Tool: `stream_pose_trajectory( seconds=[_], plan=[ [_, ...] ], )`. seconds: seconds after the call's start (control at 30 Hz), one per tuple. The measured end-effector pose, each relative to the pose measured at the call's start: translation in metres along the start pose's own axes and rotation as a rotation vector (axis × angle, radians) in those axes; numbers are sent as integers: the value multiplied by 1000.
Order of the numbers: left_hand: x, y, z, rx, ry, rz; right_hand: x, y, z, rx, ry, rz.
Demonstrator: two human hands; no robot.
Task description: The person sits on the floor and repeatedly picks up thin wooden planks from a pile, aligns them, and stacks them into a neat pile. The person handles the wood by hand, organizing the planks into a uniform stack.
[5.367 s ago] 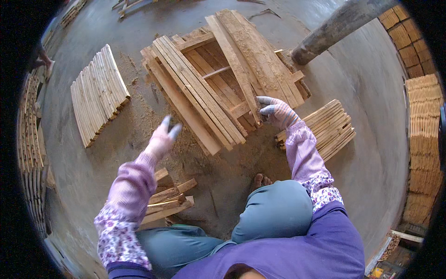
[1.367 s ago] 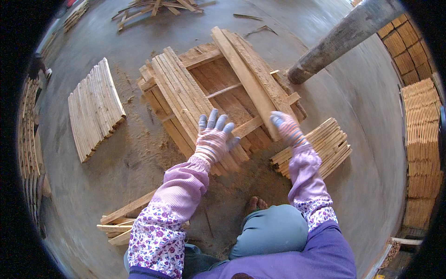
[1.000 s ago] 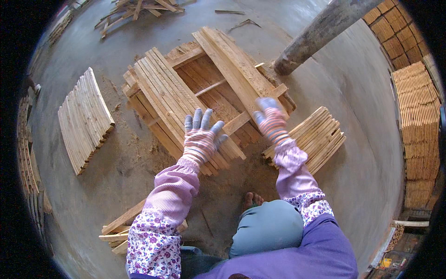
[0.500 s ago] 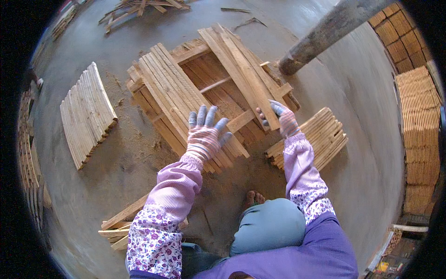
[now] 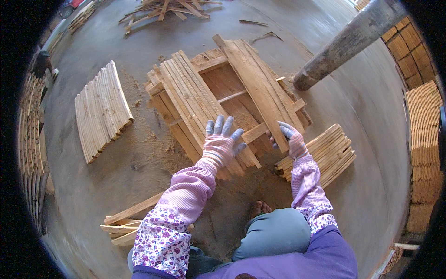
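My left hand (image 5: 221, 143), in a striped glove with grey fingertips, is spread over the near ends of a row of wooden slats (image 5: 188, 93). Its fingers are apart and hold nothing; whether the palm presses on the wood cannot be seen. My right hand (image 5: 293, 140), gloved too, is closed around the near end of a wooden slat (image 5: 253, 88). Some of its fingertips show at the slat's left edge. That slat slants away over the right side of a low wooden frame (image 5: 254, 132), beside other slats lying there. Between the two rows, dark boards show inside the frame.
A slat stack (image 5: 103, 110) lies on the floor at left, another stack (image 5: 327, 153) beside my right wrist. Loose sticks (image 5: 134, 211) lie near my left forearm, with a scrap pile (image 5: 169, 7) far off. A metal post (image 5: 344, 46) slants behind the frame. Tall wood stacks (image 5: 423, 153) line the right.
The view has shifted, so the scene sits lower and further right. The slat in my right hand now shows a broader face. My left hand stays spread over the left row.
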State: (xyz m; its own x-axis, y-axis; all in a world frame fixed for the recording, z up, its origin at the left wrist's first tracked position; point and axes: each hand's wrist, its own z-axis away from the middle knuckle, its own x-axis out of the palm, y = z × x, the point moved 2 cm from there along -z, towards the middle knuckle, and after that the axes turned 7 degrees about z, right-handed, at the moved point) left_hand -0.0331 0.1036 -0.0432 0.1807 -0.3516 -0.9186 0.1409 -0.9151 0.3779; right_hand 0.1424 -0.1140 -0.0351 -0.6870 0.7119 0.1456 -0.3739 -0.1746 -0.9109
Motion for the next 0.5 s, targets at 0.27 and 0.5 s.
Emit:
stream_pose_trajectory(
  seconds=[0.27, 0.5],
  plan=[
    [-45, -57, -30, -581, 447, 1678, 95, -17, 41, -186, -175, 443],
    [-125, -230, 58, -1036, 626, 1222, 77, -39, 15, -345, 244, 1584]
  ],
)
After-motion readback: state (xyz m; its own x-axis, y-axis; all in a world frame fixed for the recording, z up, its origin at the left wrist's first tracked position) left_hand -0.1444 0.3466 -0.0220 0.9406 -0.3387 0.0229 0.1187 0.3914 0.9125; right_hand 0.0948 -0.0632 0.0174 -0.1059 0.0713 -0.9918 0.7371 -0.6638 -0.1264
